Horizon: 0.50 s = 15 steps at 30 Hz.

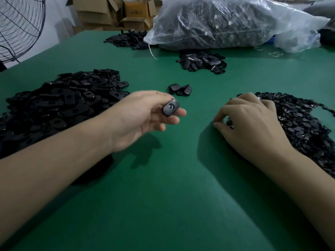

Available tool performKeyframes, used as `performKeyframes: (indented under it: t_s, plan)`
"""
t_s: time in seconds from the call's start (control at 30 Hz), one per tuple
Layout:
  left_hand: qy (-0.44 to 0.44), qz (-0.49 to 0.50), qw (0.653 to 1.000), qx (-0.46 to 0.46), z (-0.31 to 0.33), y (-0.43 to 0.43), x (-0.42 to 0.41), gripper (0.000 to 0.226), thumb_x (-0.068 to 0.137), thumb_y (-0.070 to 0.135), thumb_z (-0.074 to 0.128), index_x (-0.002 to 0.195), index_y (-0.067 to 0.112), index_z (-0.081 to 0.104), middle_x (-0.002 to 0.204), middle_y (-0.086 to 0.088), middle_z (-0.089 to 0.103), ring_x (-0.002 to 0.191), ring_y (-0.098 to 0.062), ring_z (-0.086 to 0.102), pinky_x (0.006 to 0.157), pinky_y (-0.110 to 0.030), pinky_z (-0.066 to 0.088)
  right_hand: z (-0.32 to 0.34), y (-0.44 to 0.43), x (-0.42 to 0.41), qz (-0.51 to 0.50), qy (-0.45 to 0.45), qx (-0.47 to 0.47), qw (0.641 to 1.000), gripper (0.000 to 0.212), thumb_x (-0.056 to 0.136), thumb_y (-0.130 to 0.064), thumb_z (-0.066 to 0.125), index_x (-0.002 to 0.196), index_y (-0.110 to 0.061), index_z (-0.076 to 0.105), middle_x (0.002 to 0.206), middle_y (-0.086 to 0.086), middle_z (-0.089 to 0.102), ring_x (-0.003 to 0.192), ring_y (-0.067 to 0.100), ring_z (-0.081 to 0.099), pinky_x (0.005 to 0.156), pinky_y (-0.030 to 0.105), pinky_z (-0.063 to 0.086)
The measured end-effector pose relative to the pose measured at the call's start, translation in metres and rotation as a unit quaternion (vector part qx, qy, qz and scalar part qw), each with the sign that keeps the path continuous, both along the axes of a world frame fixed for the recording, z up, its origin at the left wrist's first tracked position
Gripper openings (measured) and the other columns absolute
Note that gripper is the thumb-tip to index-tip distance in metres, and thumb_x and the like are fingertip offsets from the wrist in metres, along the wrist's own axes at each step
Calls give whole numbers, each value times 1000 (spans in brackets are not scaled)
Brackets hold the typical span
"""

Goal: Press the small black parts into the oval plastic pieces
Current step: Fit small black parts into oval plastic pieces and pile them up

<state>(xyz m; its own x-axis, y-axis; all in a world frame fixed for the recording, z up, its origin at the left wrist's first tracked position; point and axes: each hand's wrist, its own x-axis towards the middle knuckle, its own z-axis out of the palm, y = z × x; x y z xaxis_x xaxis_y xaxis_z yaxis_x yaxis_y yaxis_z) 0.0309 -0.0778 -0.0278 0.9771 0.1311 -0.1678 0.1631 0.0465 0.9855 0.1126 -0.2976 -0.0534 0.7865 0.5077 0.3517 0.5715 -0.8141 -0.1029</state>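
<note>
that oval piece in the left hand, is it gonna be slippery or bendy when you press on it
Probably stiff: the oval piece holds its shape pinched in the left hand. Its glossy sheen suggests it could slip a bit. Likely light, since fingertips alone hold it up. The right hand seems to pinch a small black part.

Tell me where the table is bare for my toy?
Biggest bare patch: the green table near you, between the two forearms. A smaller one lies between the left pile and the far pile. Crowded: the right pile by the right hand, and around the bag.
</note>
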Motion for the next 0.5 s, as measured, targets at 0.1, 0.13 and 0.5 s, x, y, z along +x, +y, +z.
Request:
performKeyframes:
  t_s: [0.1,0.13,0.5]
  plan:
    - [23,-43,997,-60,-5,-5,-22,27,108,21,44,121,5,63,107,-10,78,77,-9,73,55,-18,54,1,1,-2,36,-2,-4,999,7,91,-37,71,89,-31,74,90,-13,63,109,19,48,87,41,31]
    - [28,-53,995,-76,-7,-6,-28,28,108,20,44,123,6,63,109,-11,78,81,-11,74,57,-18,55,1,2,-3,46,-5,-8,999,7,91,-38,71,89,-32,74,87,-15,61,106,18,48,84,38,29]
    - [-2,-94,992,-78,-30,-8,-55,39,86,10,62,125,7,64,111,-13,77,104,-23,75,79,-20,59,3,8,-6,79,4,-46,996,12,96,-30,63,94,-21,72,93,-3,67,98,24,50,85,45,46]
